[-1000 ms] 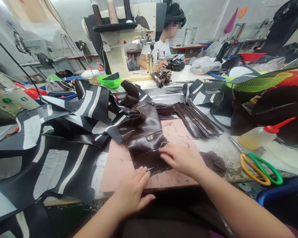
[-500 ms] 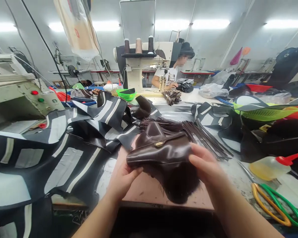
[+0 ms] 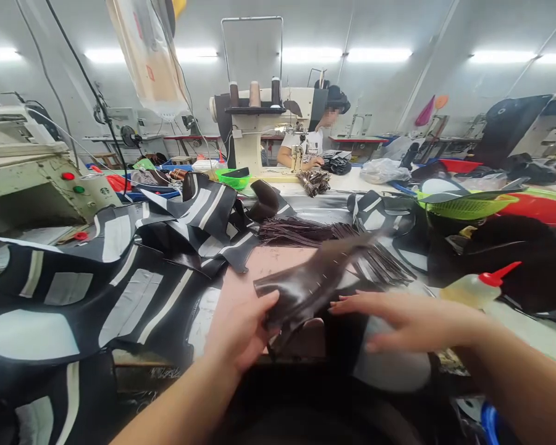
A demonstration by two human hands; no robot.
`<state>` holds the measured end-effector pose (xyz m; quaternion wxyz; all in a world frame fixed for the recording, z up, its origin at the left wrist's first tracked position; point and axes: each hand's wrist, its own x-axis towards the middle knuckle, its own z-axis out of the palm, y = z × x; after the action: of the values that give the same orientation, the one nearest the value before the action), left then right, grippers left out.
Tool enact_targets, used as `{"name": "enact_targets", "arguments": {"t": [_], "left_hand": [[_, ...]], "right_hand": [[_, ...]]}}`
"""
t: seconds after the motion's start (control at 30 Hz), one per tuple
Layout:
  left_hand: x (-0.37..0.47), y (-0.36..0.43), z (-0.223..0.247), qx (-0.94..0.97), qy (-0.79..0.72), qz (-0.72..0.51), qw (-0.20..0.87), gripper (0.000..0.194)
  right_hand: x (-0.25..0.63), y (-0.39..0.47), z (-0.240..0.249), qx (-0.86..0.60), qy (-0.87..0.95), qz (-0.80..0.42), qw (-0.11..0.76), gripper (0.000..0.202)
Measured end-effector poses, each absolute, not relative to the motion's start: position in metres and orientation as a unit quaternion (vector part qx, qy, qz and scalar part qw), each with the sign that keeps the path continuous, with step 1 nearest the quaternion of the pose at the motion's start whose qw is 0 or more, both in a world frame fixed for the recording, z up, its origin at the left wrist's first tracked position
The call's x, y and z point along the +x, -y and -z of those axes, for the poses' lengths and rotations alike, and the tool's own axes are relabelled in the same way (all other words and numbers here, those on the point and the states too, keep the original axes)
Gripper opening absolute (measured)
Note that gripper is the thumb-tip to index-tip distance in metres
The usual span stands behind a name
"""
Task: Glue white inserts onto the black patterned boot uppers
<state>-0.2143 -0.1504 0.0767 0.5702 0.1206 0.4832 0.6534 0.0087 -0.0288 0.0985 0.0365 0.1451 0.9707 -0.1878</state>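
My left hand [image 3: 248, 324] grips the near left end of a glossy dark brown leather piece [image 3: 301, 287], thumb on top. A row of small pale marks runs along the leather, and its far end is smeared by motion. To the right, my right hand [image 3: 398, 318] is stretched out with fingers apart, close by the leather's right edge. Under that hand lies a dark piece with a pale grey patch [image 3: 393, 368], partly hidden by the hand. Beneath the leather is a pink board [image 3: 241, 278]. Thin dark brown leather strips [image 3: 301, 232] lie in bundles just beyond.
Black panels with white patches [image 3: 130, 306] cover the left side. A bottle with a red nozzle [image 3: 472, 287] stands right, near a green basket [image 3: 472, 207]. A sewing machine [image 3: 248, 136] stands ahead, with a person [image 3: 312, 142] working behind it.
The brown leather has been turned over and its metal clasp no longer shows. My right hand has let go and moved right. A dark piece with a grey patch now shows below it.
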Motion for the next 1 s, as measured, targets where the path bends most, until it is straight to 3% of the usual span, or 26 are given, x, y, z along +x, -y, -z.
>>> {"name": "enact_targets", "arguments": {"t": [0.07,0.17,0.33,0.5,0.6,0.67,0.73,0.8,0.87,0.93,1.0], "left_hand": [[-0.218,0.123,-0.057,0.041,-0.502,-0.678,0.536,0.019],[-0.231,0.100,-0.032,-0.006,-0.488,-0.732,0.474,0.013],[-0.257,0.095,-0.004,-0.032,-0.507,-0.733,0.452,0.013],[-0.270,0.093,0.011,-0.024,-0.517,-0.711,0.476,0.018],[-0.273,0.093,0.012,-0.015,-0.514,-0.705,0.489,0.017],[-0.274,0.094,0.010,-0.008,-0.510,-0.702,0.497,0.017],[-0.271,0.099,0.009,-0.002,-0.508,-0.697,0.507,0.018],[-0.264,0.106,0.009,-0.004,-0.507,-0.679,0.531,0.018],[-0.254,0.115,0.011,0.006,-0.498,-0.647,0.577,0.017],[-0.244,0.122,0.013,0.036,-0.478,-0.609,0.632,0.015],[-0.239,0.127,0.014,0.067,-0.462,-0.584,0.664,0.013]], "right_hand": [[-0.018,0.034,-0.083,0.132,-0.987,0.052,0.073,0.037],[-0.041,0.052,-0.038,0.081,-0.987,-0.136,0.000,0.036],[-0.040,0.032,0.025,0.036,-0.958,-0.261,-0.112,0.045],[-0.052,-0.027,0.011,-0.040,-0.929,-0.329,-0.168,0.047],[-0.077,-0.029,-0.019,-0.064,-0.936,-0.331,-0.099,0.037],[-0.094,-0.013,-0.044,-0.054,-0.949,-0.312,0.004,0.032],[-0.105,0.006,-0.071,-0.004,-0.953,-0.255,0.165,0.029],[-0.107,0.018,-0.094,0.060,-0.930,-0.133,0.338,0.027],[-0.099,0.020,-0.107,0.106,-0.884,0.042,0.454,0.025],[-0.082,0.015,-0.102,0.147,-0.832,0.234,0.481,0.023],[-0.059,0.012,-0.082,0.211,-0.786,0.389,0.432,0.022]]}}
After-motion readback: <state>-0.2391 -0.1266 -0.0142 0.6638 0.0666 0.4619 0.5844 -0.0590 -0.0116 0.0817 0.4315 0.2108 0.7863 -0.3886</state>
